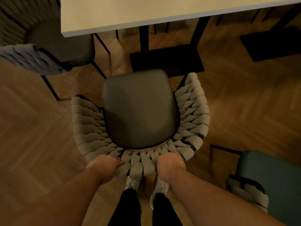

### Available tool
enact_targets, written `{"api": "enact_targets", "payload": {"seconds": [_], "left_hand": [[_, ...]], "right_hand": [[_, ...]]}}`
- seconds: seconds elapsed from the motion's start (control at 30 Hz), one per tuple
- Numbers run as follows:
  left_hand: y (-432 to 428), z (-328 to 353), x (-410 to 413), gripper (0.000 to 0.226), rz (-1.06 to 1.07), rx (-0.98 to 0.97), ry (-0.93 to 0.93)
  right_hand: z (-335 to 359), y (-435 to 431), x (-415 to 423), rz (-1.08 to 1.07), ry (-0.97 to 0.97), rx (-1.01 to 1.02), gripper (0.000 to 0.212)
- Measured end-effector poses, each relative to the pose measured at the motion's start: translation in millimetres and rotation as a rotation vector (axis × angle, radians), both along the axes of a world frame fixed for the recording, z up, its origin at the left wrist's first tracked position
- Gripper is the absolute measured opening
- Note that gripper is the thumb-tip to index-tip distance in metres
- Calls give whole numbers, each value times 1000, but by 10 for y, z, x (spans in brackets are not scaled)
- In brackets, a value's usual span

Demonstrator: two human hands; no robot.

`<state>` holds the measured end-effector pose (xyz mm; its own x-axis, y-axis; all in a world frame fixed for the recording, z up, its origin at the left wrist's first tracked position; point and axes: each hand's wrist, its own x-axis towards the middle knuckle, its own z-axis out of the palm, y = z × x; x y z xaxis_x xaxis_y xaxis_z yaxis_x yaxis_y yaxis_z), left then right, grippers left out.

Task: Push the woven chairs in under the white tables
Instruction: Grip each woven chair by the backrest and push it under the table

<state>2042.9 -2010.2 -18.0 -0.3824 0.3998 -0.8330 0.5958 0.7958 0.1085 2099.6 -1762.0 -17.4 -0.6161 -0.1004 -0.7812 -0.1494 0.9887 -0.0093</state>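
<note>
Fingers (119,161) of left hand (105,167) and right hand (170,163) grip the woven chair (88,128) backrest.

One wide-angle camera, worn on the person's head, looks steeply down and a little forward. The woven-rope chair with a dark grey padded seat (140,111) fills the middle of the view, near and seen almost from straight above. The left hand (105,164) and right hand (170,163) enter from the bottom edge, close below the lens, with white lace-up shoes (132,183) beneath them. The white rectangular table (146,10) crosses the top edge, farther off. The herringbone wooden floor (32,128) blurs toward the edges.
</note>
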Motion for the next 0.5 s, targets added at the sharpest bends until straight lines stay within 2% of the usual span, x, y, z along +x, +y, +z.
{"api": "enact_targets", "payload": {"seconds": [0.2,0.3,0.37,0.5], "left_hand": [[-11,40,-72,75,-24,-37,-73],[45,114,-130,74,-48,-94,-120],[107,196,-183,73,-106,-135,-154],[310,400,-318,71,-274,-195,-203]], "right_hand": [[199,19,31,-28,6,-43,32],[301,45,62,-70,-1,-60,40],[383,65,98,-115,10,-74,44],[586,121,236,-294,63,-147,37]]}}
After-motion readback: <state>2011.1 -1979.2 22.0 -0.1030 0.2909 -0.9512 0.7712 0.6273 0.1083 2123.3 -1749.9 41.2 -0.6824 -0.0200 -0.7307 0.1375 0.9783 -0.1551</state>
